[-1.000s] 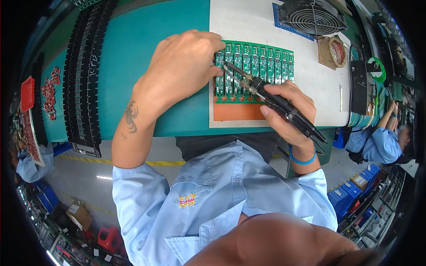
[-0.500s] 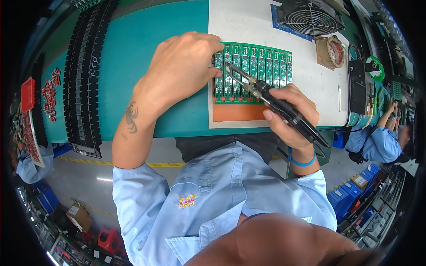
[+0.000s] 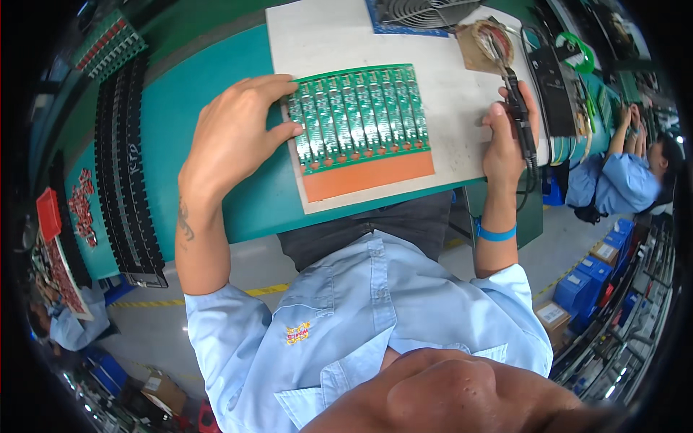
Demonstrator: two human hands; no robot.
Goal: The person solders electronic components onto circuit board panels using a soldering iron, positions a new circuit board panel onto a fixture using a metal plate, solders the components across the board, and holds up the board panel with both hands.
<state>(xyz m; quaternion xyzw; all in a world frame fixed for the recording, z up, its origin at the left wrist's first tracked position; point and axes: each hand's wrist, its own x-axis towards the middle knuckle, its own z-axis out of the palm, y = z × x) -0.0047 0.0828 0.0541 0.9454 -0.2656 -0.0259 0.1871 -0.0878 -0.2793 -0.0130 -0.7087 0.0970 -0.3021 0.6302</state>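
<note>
A green circuit board panel (image 3: 357, 115), made of several narrow boards side by side, lies on an orange backing sheet (image 3: 372, 177). My left hand (image 3: 238, 130) holds the panel at its left edge, index finger by the far corner and thumb lower down, with a gap between them. To the right, my right hand (image 3: 509, 137) is closed around a black soldering iron (image 3: 518, 115). The iron points away from me, its tip end over a round cup-like holder (image 3: 476, 36) on brown card. What the tip touches is too small to make out.
A fan with a wire guard (image 3: 426, 11) stands at the back. Right of the cup are a black box (image 3: 554, 90) and a green solder reel (image 3: 577, 52). A black slotted rack (image 3: 130, 173) and red small parts (image 3: 83, 206) lie left. Co-workers sit at both sides.
My right hand has carried the soldering iron from the panel rightward to the round holder. My left hand stays at the panel's left edge. The whole view has shifted.
</note>
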